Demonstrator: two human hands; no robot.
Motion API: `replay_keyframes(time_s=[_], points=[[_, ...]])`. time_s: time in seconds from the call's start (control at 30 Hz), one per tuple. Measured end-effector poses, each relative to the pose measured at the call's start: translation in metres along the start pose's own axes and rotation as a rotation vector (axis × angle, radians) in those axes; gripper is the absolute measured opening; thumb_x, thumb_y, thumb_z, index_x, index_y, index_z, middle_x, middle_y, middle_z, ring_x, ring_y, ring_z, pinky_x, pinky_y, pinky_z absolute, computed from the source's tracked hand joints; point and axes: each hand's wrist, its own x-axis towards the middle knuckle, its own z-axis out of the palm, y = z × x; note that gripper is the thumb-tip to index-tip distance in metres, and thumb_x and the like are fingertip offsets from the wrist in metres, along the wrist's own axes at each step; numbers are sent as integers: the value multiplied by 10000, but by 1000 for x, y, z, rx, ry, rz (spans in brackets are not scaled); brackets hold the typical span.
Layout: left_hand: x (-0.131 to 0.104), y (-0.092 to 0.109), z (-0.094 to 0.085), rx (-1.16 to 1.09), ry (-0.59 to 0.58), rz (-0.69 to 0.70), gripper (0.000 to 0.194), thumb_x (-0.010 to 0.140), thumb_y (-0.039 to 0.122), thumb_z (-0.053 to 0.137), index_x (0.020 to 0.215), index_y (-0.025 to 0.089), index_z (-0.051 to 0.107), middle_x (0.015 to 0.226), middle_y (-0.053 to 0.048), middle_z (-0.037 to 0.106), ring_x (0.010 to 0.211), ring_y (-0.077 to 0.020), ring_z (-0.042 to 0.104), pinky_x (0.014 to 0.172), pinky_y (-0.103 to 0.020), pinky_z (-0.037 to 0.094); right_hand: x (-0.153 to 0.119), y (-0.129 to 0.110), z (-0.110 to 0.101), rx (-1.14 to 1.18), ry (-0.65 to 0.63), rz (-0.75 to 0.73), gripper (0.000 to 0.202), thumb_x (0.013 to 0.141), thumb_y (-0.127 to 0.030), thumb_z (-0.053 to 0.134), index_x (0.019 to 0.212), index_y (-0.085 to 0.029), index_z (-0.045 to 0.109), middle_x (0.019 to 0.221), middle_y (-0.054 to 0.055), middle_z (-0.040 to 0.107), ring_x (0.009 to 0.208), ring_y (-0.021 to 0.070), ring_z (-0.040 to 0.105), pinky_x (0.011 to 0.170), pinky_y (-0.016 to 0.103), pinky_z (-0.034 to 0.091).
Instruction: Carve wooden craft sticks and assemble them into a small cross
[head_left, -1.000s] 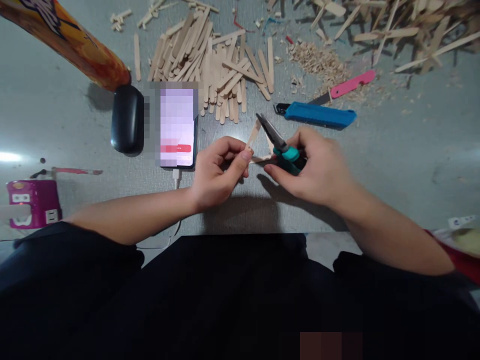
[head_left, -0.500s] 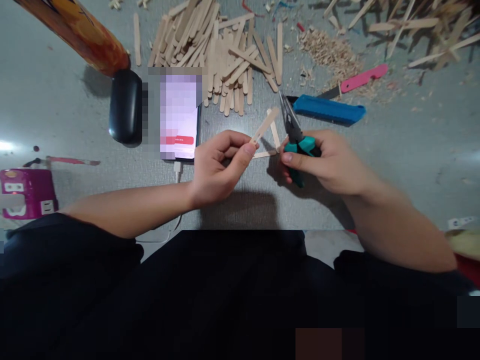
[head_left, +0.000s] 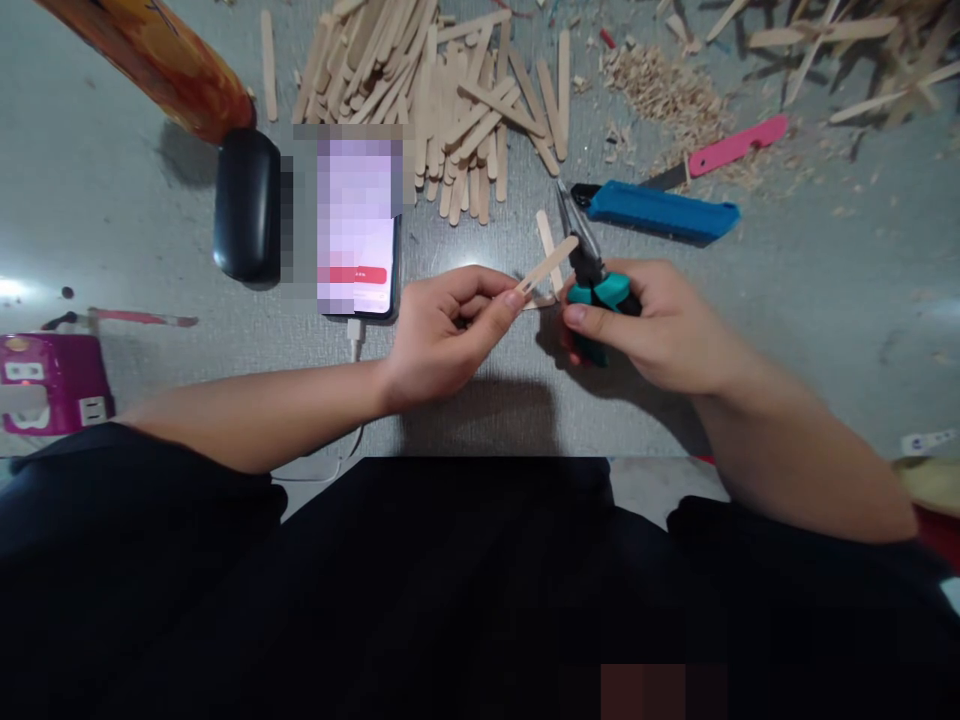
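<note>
Between the thumb and fingers of my left hand (head_left: 465,325) is a wooden craft stick (head_left: 551,262), slanting up to the right. Its far end lies close to the pliers; whether it touches them I cannot tell. My right hand (head_left: 637,325) is closed around the teal and black handles of long-nose pliers (head_left: 589,255), whose metal jaws point up and slightly left. Behind the held stick, another craft stick (head_left: 546,235) rests on the table, and part of a further one shows near my left fingertips.
A heap of craft sticks (head_left: 375,65) lies at the back. Right of it are wood shavings (head_left: 660,80), a blue cutter (head_left: 660,212) and a pink-handled knife (head_left: 739,147). To the left are a charging phone (head_left: 356,230), a black rounded case (head_left: 247,205), an orange cylinder (head_left: 172,70) and a purple socket block (head_left: 56,385).
My left hand has moved slightly right, bringing the craft stick's far end beside the pliers and tilting it flatter. My right hand keeps its grip almost in place.
</note>
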Motion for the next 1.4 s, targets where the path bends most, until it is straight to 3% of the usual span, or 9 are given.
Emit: replay_keyframes(time_s=[0.23, 0.53, 0.9, 1.0, 1.13, 1.27, 1.4], points=[[2, 1, -1, 105, 25, 86, 151, 1032, 246, 765, 923, 177, 844, 531, 69, 461, 452, -42, 373, 405, -163, 261, -2, 4, -3, -493, 231, -57, 215, 962, -361, 799, 851, -261, 644, 741, 23, 670, 681, 232, 591, 684, 412, 398], [2, -1, -2, 175, 10, 145, 108, 1007, 198, 769, 935, 183, 847, 543, 68, 480, 475, -52, 423, 448, -185, 335, -5, 3, -2, -637, 237, -112, 188, 976, -344, 729, 863, -263, 602, 755, 18, 667, 674, 224, 572, 655, 391, 360], [0, -5, 0, 189, 26, 154, 103, 1036, 228, 763, 958, 191, 819, 553, 74, 504, 471, -49, 424, 425, -175, 328, -14, -2, 12, -784, 235, -134, 152, 1014, -350, 641, 924, -263, 554, 734, 29, 638, 644, 236, 553, 642, 385, 342], [-1, -5, 1, 180, 27, 176, 84, 1032, 228, 777, 954, 199, 791, 570, 77, 567, 467, -45, 471, 434, -170, 359, -17, 4, 20, -868, 231, -190, 99, 1014, -329, 614, 1050, -240, 637, 857, 72, 724, 714, 268, 631, 664, 390, 365], [-4, -2, 2, 159, -19, 182, 105, 1073, 237, 739, 971, 212, 735, 606, 87, 675, 447, -42, 583, 437, -150, 428, -20, 10, 29, -1044, 291, -299, 289, 912, -250, 580, 1182, -193, 666, 1061, 140, 772, 847, 316, 700, 641, 404, 381], [-6, 2, 1, 175, -25, 215, 57, 1097, 218, 710, 1044, 220, 731, 772, 49, 815, 606, -83, 771, 557, -165, 587, -21, 13, 32, -1184, 387, -425, 302, 889, -212, 546, 1154, -160, 680, 1088, 173, 764, 903, 329, 705, 618, 416, 399], [-7, 0, -5, 264, -37, 366, 60, 1100, 228, 701, 1139, 230, 746, 875, 20, 851, 739, -109, 829, 658, -191, 636, -22, 15, 32, -1230, 472, -470, 325, 881, -221, 583, 1183, -178, 693, 1096, 169, 755, 908, 340, 694, 639, 422, 411]])
